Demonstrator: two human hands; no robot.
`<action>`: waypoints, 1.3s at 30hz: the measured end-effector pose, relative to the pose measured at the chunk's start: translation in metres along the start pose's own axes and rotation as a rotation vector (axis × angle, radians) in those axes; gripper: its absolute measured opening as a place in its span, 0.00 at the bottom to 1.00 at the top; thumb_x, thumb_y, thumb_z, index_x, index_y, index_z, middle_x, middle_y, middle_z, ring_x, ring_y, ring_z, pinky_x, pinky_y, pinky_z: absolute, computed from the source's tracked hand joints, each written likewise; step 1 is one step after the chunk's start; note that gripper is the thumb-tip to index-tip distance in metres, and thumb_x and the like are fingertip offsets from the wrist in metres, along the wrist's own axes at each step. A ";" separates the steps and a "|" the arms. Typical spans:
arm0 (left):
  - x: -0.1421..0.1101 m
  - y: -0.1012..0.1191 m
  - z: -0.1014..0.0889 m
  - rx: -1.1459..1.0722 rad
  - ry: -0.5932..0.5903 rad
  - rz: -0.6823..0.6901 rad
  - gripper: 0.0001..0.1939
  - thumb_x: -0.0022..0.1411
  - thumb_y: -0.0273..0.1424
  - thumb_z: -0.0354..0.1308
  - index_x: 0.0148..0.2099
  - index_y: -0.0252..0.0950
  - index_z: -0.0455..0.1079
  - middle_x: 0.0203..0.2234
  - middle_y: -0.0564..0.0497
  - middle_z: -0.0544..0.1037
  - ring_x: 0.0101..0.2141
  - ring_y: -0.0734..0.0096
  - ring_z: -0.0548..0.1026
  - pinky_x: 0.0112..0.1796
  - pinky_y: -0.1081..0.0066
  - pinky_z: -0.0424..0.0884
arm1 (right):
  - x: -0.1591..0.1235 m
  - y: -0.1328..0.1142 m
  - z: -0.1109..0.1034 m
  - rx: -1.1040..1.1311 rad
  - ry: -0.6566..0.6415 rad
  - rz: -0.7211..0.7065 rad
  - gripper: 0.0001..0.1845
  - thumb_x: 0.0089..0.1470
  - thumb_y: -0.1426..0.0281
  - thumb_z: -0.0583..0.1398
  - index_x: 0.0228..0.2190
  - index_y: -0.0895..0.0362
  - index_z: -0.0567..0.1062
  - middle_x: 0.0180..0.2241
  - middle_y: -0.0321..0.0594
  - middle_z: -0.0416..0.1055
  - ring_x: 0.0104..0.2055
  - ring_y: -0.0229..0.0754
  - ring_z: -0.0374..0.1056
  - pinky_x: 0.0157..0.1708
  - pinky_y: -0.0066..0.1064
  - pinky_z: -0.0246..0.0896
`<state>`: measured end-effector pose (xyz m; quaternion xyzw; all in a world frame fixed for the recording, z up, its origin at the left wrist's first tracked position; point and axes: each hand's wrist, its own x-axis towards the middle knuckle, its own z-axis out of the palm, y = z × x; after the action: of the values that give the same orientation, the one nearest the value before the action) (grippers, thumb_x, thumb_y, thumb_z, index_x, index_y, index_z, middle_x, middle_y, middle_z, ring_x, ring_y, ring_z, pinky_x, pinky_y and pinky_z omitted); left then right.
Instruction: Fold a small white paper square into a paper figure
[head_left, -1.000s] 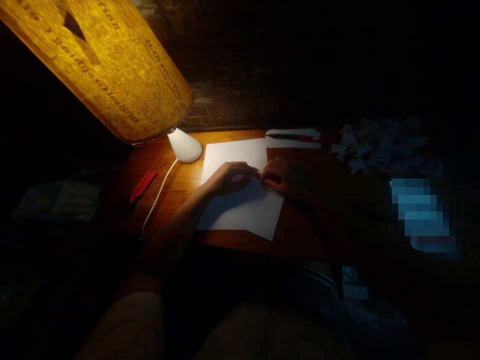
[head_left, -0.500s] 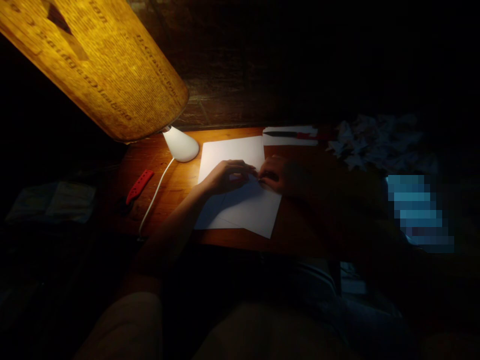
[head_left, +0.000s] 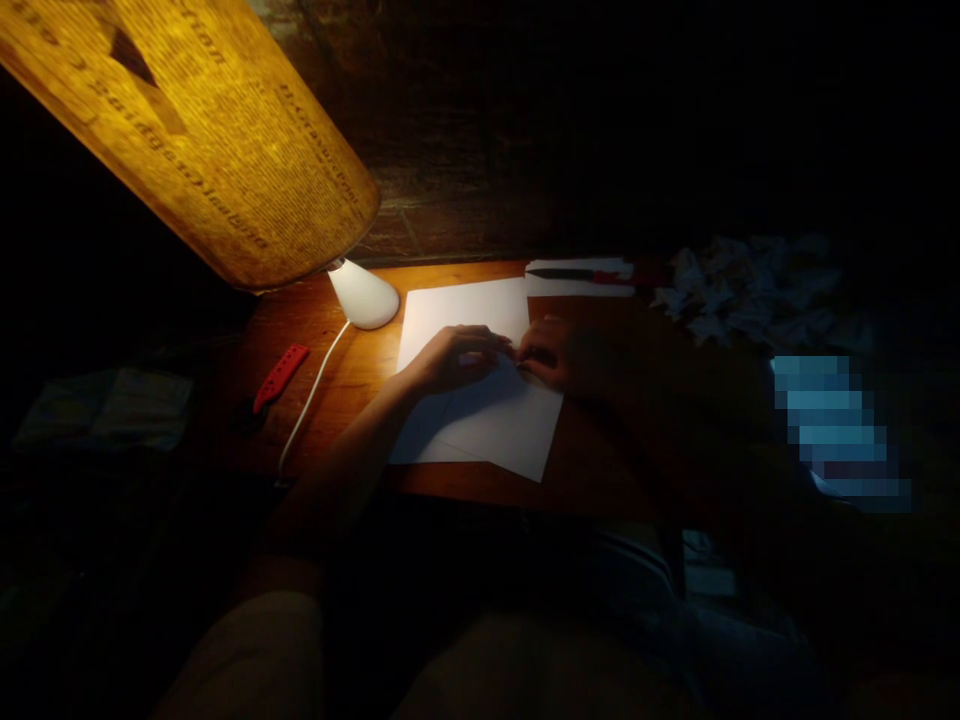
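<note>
My left hand and my right hand meet fingertip to fingertip above white paper sheets lying on the wooden table. Both hands are closed in a pinch. Whatever sits between the fingertips is too small and dark to make out. The sheets overlap at slightly different angles, and my left hand and forearm throw a shadow over them. Just beyond my right hand lies a smaller stack of white paper, with a red-handled knife resting across it.
A lit lamp with a yellow printed shade leans in at upper left; its white cord crosses the table. Left of the cord lies a red-handled tool. Folded white paper pieces are heaped at right, near a blurred bluish screen.
Everything sits slightly lower in the view, as if my head tilted a little. Both hands keep nearly the same pinch over the paper, with only a tiny shift of the fingers.
</note>
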<state>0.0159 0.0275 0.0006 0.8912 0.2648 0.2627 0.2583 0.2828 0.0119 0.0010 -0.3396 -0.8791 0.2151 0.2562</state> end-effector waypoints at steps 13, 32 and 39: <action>-0.001 0.000 0.000 -0.015 0.006 -0.003 0.12 0.67 0.27 0.63 0.50 0.42 0.83 0.50 0.44 0.87 0.50 0.65 0.86 0.49 0.68 0.82 | 0.000 -0.001 0.000 0.002 0.006 0.000 0.01 0.62 0.72 0.65 0.36 0.54 0.80 0.40 0.45 0.79 0.45 0.50 0.71 0.46 0.42 0.63; 0.000 0.004 -0.003 -0.003 -0.007 0.020 0.06 0.65 0.26 0.62 0.40 0.38 0.81 0.49 0.43 0.87 0.52 0.63 0.86 0.49 0.66 0.83 | 0.000 -0.001 0.000 -0.009 0.020 -0.004 0.02 0.62 0.72 0.65 0.36 0.54 0.79 0.40 0.44 0.80 0.44 0.50 0.70 0.46 0.42 0.63; -0.001 0.003 -0.003 0.000 -0.014 -0.004 0.05 0.66 0.27 0.62 0.40 0.39 0.81 0.50 0.44 0.87 0.53 0.63 0.85 0.51 0.66 0.83 | 0.001 -0.001 0.000 0.011 -0.001 0.003 0.03 0.62 0.72 0.64 0.36 0.54 0.80 0.40 0.44 0.79 0.44 0.50 0.70 0.45 0.42 0.63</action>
<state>0.0145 0.0257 0.0046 0.8926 0.2644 0.2558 0.2607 0.2814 0.0119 0.0025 -0.3393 -0.8775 0.2203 0.2576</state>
